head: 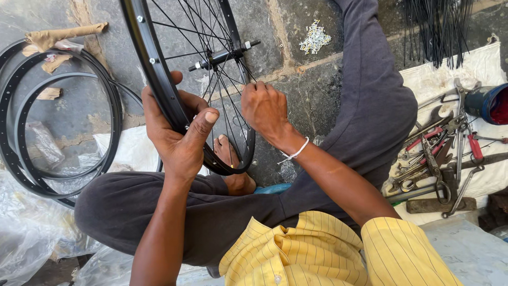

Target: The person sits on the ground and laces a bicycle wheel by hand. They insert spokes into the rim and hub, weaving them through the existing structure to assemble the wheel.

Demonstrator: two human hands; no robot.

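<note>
One bicycle wheel with a black rim, thin black spokes and a hub in the middle, standing up on its edge in front of the crossed legs. Two hands on that wheel. Left hand wrapped tight round the rim on the wheel's left side, thumb pressed across the front, fingers curled behind. Right hand just right of the hub and a little below it, fingers bunched together among the spokes; too hidden to tell if pinching a spoke or something small. One bare foot under the bottom of the wheel, touching the rim. Left of the wheel, at least three bare black rims lying flat on the ground, one inside the other, with scraps of brown paper on top. Above and right of the hub, one small heap of shiny metal bits on the stone floor, too many to count. Far right of the wheel, one bundle of loose black spokes, and below it one white cloth with a pile of tools: spanners and pliers with red handles, too mixed up to count. One blue and red can lying beside the tools.
</note>
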